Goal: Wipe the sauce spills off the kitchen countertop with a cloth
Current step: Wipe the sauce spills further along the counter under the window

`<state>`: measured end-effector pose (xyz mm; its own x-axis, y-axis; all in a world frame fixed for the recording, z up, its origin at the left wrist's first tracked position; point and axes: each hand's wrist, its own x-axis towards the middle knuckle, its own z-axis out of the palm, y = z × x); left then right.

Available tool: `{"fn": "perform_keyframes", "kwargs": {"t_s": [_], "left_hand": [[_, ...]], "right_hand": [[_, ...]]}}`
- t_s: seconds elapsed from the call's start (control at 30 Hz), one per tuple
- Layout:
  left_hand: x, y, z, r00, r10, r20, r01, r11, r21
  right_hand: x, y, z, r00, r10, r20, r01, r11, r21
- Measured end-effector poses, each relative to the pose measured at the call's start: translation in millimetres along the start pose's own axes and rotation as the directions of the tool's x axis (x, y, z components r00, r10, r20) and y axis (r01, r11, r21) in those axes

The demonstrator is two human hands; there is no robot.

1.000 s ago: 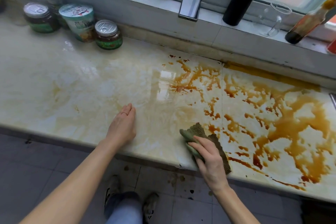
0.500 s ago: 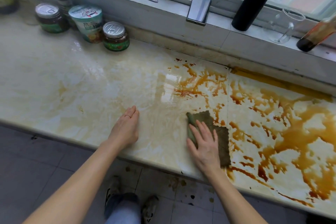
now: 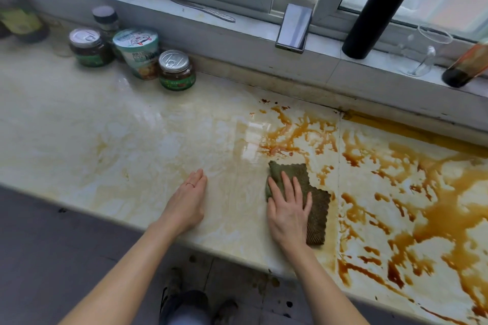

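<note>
A cream marble countertop (image 3: 118, 140) runs across the view. Brown sauce spills (image 3: 435, 208) cover its right half, with thinner streaks (image 3: 293, 134) near the middle. A dark green cloth (image 3: 317, 208) lies flat on the counter at the left border of the spill. My right hand (image 3: 289, 208) presses flat on the cloth with straight, spread fingers. My left hand (image 3: 188, 199) rests flat on the bare counter to the left, fingers together, a ring on one finger.
Two lidded jars (image 3: 177, 70) (image 3: 88, 46) and a paper cup (image 3: 137, 51) stand at the back left. On the windowsill are a phone (image 3: 293, 28), a black pipe (image 3: 375, 5), a glass (image 3: 425, 47) and a sauce bottle (image 3: 467, 63). Sauce drops spot the floor (image 3: 264, 285).
My right hand went from gripping the bunched cloth at the counter's front edge to pressing it flat, and it pushed the cloth away from me. My left hand stayed put.
</note>
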<state>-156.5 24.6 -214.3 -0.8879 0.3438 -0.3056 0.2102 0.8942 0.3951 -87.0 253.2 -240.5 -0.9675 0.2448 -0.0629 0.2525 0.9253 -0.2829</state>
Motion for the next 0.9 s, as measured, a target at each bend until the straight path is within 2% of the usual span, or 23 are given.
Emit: {"fn": "perform_keyframes", "kwargs": {"t_s": [0.1,0.17,0.27,0.4,0.47,0.57,0.67,0.73,0.83,0.9], "left_hand": [[1,-1,1,1.000,0.001,0.001,-0.001,1.000,-0.003],[2,-1,1,1.000,0.002,-0.001,-0.002,1.000,0.001],[1,-1,0,1.000,0.006,0.018,-0.006,1.000,0.010],[1,-3,0,1.000,0.008,0.015,-0.008,1.000,0.009],[1,-4,2,1.000,0.015,0.000,-0.015,1.000,0.019],[2,-6,4,0.999,0.029,-0.014,-0.028,0.999,0.031],[4,-8,0,0.998,0.068,0.012,-0.069,0.996,0.051],[8,-11,-9,0.997,0.065,0.034,-0.066,0.997,0.030],[22,-14,-27,0.998,0.057,-0.025,-0.057,0.998,0.027],[31,-14,-38,0.997,0.041,-0.065,-0.039,0.999,0.031]], "right_hand": [[3,-30,11,0.981,-0.178,0.072,0.182,0.982,-0.047],[20,-46,15,0.963,-0.243,0.121,0.250,0.967,-0.050],[47,-47,12,0.973,-0.175,0.149,0.181,0.983,-0.024],[57,-30,6,0.996,-0.003,0.089,0.005,1.000,-0.018],[53,-31,4,0.996,0.042,0.082,-0.046,0.998,0.041],[46,-53,6,0.994,-0.037,0.102,0.025,0.992,0.122],[47,-81,13,0.967,-0.214,0.136,0.204,0.975,0.083],[66,-95,14,0.951,-0.263,0.162,0.254,0.964,0.075],[100,-98,5,0.949,-0.250,0.190,0.242,0.968,0.062],[112,-88,0,0.976,-0.142,0.166,0.133,0.989,0.062]]}}
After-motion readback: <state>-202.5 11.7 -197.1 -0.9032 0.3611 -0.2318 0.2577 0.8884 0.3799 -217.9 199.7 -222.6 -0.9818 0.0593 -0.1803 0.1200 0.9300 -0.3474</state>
